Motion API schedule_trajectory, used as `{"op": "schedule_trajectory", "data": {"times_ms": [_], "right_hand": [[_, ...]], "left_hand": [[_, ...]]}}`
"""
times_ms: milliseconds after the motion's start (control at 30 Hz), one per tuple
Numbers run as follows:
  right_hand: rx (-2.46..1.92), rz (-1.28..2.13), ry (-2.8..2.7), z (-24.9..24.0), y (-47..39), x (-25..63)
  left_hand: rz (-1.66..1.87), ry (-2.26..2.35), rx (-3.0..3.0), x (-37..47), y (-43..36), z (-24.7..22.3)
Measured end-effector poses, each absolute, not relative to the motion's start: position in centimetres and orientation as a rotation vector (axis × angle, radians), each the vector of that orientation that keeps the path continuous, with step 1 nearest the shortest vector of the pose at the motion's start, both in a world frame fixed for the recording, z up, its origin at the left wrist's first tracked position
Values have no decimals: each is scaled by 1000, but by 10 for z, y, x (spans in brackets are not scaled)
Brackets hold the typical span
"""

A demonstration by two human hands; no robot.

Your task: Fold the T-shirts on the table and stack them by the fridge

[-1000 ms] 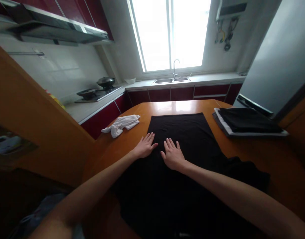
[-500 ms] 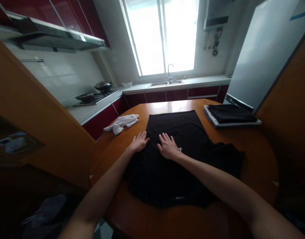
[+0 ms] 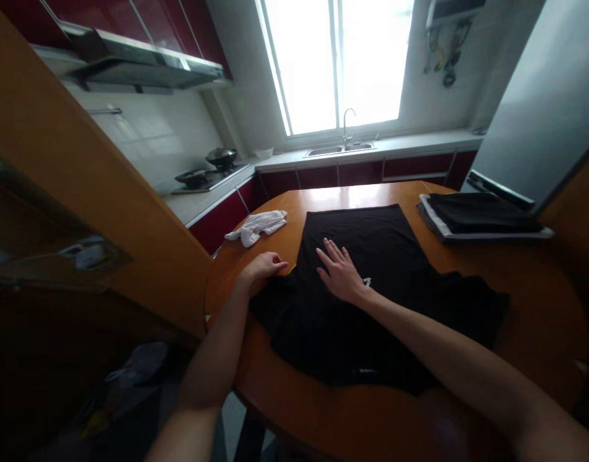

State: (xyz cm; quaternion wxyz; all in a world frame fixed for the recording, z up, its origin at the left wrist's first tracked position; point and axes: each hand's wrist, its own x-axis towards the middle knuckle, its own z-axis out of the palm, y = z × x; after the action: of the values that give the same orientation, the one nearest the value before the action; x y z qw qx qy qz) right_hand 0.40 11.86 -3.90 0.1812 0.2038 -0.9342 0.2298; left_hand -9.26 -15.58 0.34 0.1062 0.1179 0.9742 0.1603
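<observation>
A black T-shirt [image 3: 371, 301] lies spread flat on a round orange-brown wooden table [image 3: 525, 282]. My right hand [image 3: 340, 273] rests flat on the shirt's middle, fingers spread. At the shirt's left edge, my left hand [image 3: 258, 268] has its fingers curled and appears to pinch the folded cloth there. One sleeve sticks out to the right near the table's front.
A crumpled white cloth [image 3: 258, 226] lies on the table at the far left. A stack of folded dark and white garments [image 3: 482, 217] sits at the far right. Behind are a counter with stove and pans [image 3: 205, 174], a sink [image 3: 340, 149] and a grey fridge [image 3: 545, 109].
My left hand went from lying flat to curling at the shirt's left edge. My right hand slid a little further up the shirt. The camera shifted slightly.
</observation>
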Motion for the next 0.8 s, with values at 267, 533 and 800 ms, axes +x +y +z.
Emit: {"op": "schedule_trajectory", "data": {"times_ms": [267, 533, 800], "right_hand": [[853, 584, -2785, -51, 119, 7], [904, 592, -2842, -52, 121, 7], [902, 584, -2845, -52, 122, 6]], "left_hand": [[562, 2592, 482, -91, -173, 2], [563, 2520, 588, -92, -176, 0], [688, 2580, 615, -86, -178, 10]]}}
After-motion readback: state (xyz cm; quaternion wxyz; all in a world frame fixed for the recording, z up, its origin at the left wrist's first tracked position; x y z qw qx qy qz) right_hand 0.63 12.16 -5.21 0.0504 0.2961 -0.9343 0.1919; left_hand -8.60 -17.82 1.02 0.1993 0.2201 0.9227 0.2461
